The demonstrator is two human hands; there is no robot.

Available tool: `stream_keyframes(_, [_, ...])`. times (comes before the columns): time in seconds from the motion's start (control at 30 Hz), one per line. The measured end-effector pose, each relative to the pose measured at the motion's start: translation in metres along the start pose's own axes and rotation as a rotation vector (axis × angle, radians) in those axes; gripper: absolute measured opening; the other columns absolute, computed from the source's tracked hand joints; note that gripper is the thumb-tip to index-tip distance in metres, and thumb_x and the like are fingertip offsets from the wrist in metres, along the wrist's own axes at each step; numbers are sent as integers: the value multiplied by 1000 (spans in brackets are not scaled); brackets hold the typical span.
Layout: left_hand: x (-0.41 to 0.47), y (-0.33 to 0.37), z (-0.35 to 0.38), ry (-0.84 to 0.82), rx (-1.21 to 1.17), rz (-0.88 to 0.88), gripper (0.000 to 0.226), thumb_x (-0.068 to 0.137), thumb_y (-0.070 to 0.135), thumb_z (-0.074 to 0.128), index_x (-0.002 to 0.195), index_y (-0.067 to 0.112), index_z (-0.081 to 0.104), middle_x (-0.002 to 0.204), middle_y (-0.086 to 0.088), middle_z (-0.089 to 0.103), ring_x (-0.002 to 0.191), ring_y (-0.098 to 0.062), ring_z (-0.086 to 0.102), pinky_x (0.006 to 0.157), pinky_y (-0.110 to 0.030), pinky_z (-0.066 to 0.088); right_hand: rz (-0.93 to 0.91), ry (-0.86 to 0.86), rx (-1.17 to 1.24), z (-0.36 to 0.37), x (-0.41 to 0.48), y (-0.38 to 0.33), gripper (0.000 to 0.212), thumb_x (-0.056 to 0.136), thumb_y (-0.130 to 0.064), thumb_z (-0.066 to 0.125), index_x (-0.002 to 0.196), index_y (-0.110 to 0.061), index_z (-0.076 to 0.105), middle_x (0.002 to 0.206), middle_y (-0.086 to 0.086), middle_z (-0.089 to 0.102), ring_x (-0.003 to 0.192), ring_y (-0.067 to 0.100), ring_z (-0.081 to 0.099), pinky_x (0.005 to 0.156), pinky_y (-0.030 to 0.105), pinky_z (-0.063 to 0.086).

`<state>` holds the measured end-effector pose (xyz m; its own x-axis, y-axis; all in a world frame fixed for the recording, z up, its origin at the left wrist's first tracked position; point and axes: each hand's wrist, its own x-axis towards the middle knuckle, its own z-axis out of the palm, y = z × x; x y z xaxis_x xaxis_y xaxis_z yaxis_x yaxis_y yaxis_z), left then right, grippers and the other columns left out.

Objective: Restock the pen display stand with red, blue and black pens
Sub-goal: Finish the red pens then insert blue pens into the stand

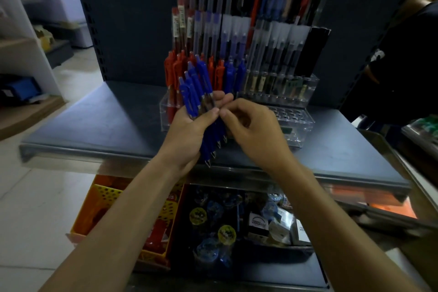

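Note:
My left hand grips a bundle of several blue pens, clips up and tips pointing down toward me. My right hand is beside it with curled fingers, its thumb and forefinger pinching at one pen of the bundle. Behind both hands stands the tiered clear acrylic pen display stand. Its front left holes hold red pens and a few blue ones; higher tiers hold clear-barrelled red, blue and black pens. The front right rows of holes are bare.
The stand sits on a dark blue shelf with a metal front edge. Below are a yellow-orange box and a bin of small packaged goods. A person in dark clothing stands at the right.

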<state>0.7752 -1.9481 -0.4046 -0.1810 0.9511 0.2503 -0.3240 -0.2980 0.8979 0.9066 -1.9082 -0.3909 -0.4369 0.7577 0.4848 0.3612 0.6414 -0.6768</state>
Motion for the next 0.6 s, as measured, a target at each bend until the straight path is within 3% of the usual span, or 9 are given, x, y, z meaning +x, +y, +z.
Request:
stream_keyframes(0.13, [0,1,-3,-40,-13,-13,32,100,4,41,128,10,54,122,-2,68,116,-14,62,98,-29,51,32,-91,77,-3,1,0,15,93,-23,63,105,-16,68,84,-3,68,72,8,62,65,22,53])
stream_keyframes(0.27, [0,0,-2,-79,-21,-26,35,100,4,41,132,11,52,122,-3,67,114,-13,63,87,-22,53,77,-136,127,-8,2,0,10,90,-19,67,98,-12,66,90,2,68,76,17,62,69,29,56])
stream_keyframes(0.37, [2,-1,-1,-83,-26,-38,34,99,5,42,129,12,55,122,-5,67,115,-16,63,92,-29,53,142,-134,167,-12,2,1,11,89,-17,69,97,-10,65,85,7,69,73,17,64,67,35,58])
stream_keyframes(0.53, [6,-6,2,38,55,25,31,100,3,42,124,12,58,114,-8,70,105,-22,68,89,-40,56,240,-257,299,-25,7,-5,14,92,-6,58,99,-11,70,84,10,73,69,11,66,60,23,53])
stream_keyframes(0.6, [5,-6,3,60,88,58,29,101,5,41,125,11,57,113,-9,70,101,-23,70,85,-39,57,225,-245,282,-31,10,-8,14,94,-9,56,96,-9,70,84,12,70,69,14,64,60,28,56])
